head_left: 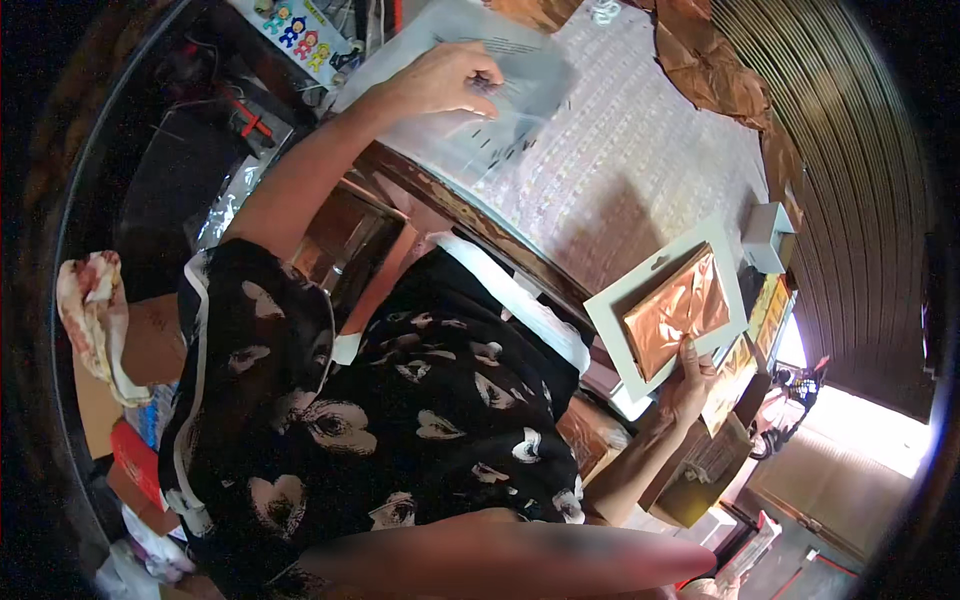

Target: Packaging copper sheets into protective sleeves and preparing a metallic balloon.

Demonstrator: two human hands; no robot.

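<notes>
Left hand: we are seeing the left hand (445,82) hovering over the clear sheet (535,85), fingers half curling; we are not managing to tell whether it is holding anything.
Right hand: we are seeing the right hand (685,385) gripping the card (638,284) by one edge, thumb resting on the foil (682,305).
Card: it is tilting near the desk (450,196) edge, close to the box (768,238).
Slip risk: we are trusting a single-edge grip; a loosening thumb could be dropping the card.
Crease risk: harder thumb pressure could be wrinkling the foil.
Scatter risk: dark strips (518,150) are lying on the sheet; if loose, a dragging sleeveless forearm could be displacing them.
</notes>
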